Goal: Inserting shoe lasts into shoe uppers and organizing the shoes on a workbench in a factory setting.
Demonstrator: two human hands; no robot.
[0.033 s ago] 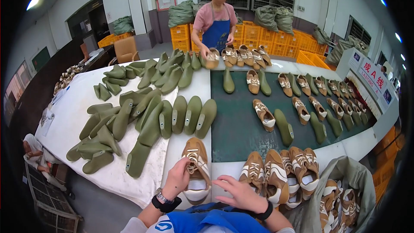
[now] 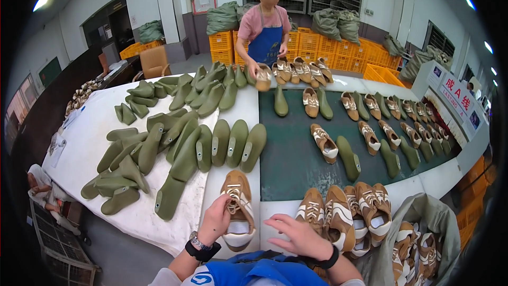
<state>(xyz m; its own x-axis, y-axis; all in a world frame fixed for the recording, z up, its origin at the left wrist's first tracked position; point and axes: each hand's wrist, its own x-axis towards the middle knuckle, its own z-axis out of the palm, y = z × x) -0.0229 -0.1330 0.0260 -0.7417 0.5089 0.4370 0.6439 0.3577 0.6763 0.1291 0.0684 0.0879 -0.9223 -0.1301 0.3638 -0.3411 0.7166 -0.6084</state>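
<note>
A brown sneaker (image 2: pixel 241 199) with white laces and white lining lies toe-away on the near table edge, in front of me. My left hand (image 2: pixel 216 217) is closed at its left side, fingers pinching at the laces by the shoe opening. The exact bit gripped is partly hidden. My right hand (image 2: pixel 301 237) hovers to the right of the heel, fingers apart and holding nothing. Close beyond it stands a cluster of similar sneakers (image 2: pixel 338 212). Several green shoe lasts (image 2: pixel 253 145) line up just past the sneaker's toe.
More lasts are heaped on the white table (image 2: pixel 182 228) at left. A dark green conveyor belt (image 2: pixel 286 180) carries sneakers and lasts in rows. At right, a grey sack (image 2: pixel 450 222) holds sneakers. Across the table, a person in a blue apron (image 2: pixel 266 45) handles a sneaker (image 2: pixel 263 78).
My right hand has shifted slightly right, away from the sneaker. The sneaker and my left hand have moved a little left. The co-worker's sneaker has come slightly nearer the belt.
</note>
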